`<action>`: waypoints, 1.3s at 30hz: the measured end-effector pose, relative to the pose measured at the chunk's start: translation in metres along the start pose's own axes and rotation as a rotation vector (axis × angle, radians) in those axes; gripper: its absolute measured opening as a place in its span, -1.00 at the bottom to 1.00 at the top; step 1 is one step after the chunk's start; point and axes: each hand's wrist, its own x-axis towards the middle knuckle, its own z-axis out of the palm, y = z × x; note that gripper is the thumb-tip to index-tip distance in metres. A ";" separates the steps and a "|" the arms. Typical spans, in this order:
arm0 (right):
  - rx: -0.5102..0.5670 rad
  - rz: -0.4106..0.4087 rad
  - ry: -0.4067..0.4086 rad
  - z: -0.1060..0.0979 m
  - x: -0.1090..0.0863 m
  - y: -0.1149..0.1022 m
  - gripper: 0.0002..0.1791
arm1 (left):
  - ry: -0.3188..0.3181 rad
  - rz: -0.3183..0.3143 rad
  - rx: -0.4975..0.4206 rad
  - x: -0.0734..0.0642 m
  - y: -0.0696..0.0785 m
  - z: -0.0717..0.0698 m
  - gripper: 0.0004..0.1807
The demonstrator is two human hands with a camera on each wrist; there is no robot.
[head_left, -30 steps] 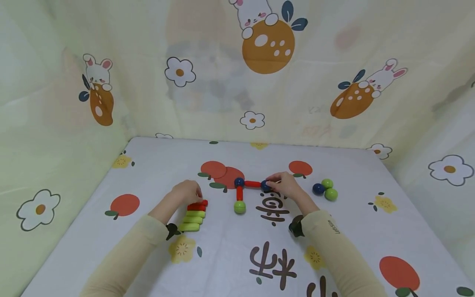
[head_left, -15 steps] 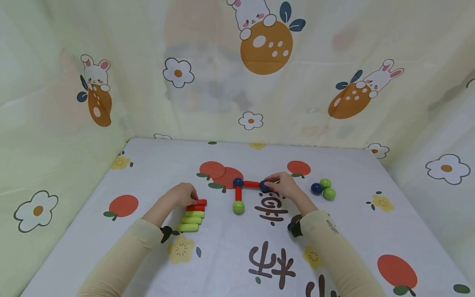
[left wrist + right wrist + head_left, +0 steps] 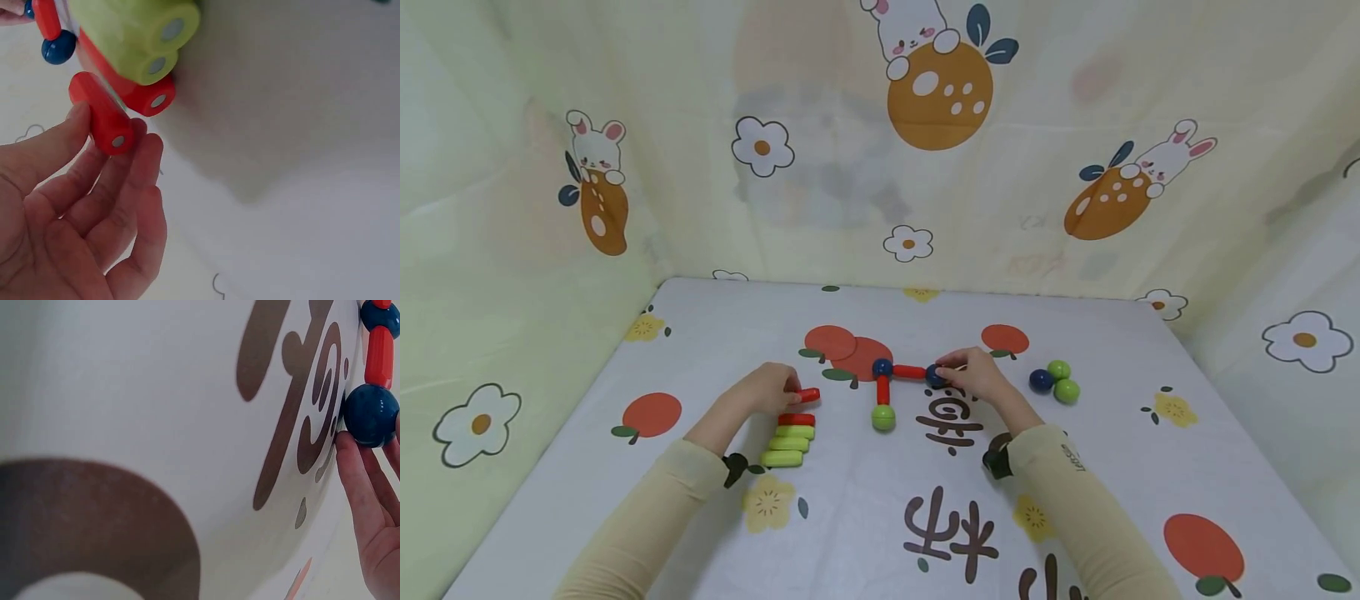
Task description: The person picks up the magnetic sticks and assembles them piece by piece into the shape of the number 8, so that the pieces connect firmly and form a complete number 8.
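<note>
Between thumb and fingertips my left hand [image 3: 769, 388] pinches a red magnetic rod [image 3: 103, 114], which has a round grey metal spot at its end. Just below it lies a row of rods: one red rod [image 3: 796, 420] and several light green rods [image 3: 790, 445]. My right hand [image 3: 976, 372] holds a dark blue ball [image 3: 371, 415] by its fingertips. That ball joins a red rod [image 3: 910, 372] leading to a second blue ball [image 3: 882, 367]. From there another red rod [image 3: 883, 390] runs toward the front and ends in a green ball [image 3: 883, 418].
Right of my right hand sit one loose blue ball [image 3: 1041, 381] and two green balls [image 3: 1063, 382], bunched together. A printed white cloth [image 3: 850, 517] covers the table, and a patterned curtain [image 3: 820, 200] rises behind and at both sides.
My left hand has lifted the top red rod off the row and moved it slightly away toward the back. The right hand stays at the blue ball.
</note>
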 end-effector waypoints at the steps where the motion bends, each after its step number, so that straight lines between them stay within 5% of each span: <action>1: 0.002 0.002 0.001 0.000 0.000 0.000 -0.65 | 0.004 0.006 -0.001 0.000 0.001 -0.001 -0.81; 9: 0.003 -0.015 0.003 0.000 0.001 0.002 -0.63 | 0.025 0.072 -0.013 0.002 0.007 0.000 -0.80; 16: 0.011 -0.002 0.004 0.001 0.002 0.002 -0.63 | 0.104 0.161 -0.008 0.009 0.016 0.006 -0.77; 30: 0.027 0.019 0.004 0.000 -0.002 0.001 -0.62 | 0.120 0.182 -0.045 0.014 0.061 0.007 -0.76; 39: 0.024 0.013 0.002 -0.001 -0.003 0.000 -0.62 | 0.122 0.247 0.010 0.024 0.084 0.026 -0.79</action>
